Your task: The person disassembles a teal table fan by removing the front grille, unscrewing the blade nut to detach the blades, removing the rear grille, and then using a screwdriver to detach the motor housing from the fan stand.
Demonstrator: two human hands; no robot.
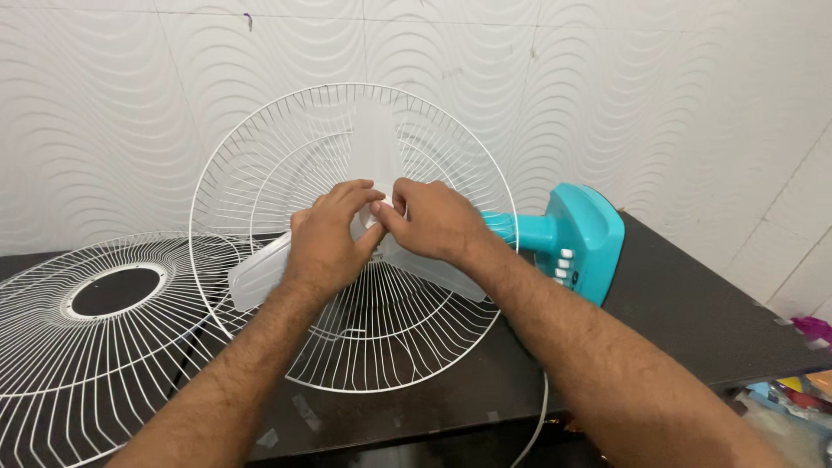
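A table fan lies on its side on a dark table [693, 321]. Its white wire rear guard [260, 156] stands upright, with a translucent white three-blade propeller [374, 139] in front of it. My left hand [325, 243] and my right hand [433, 218] meet at the blade's hub [378, 211]. The fingers of both pinch around the small white hub piece. The hub itself is mostly hidden behind my fingers. The fan's teal base [581, 238] with white buttons lies to the right.
A second white wire guard [95, 338] with a round centre ring lies flat at the left of the table. A white cord [537, 425] hangs off the front edge. Colourful items [793, 394] sit low at the right. A white patterned wall stands behind.
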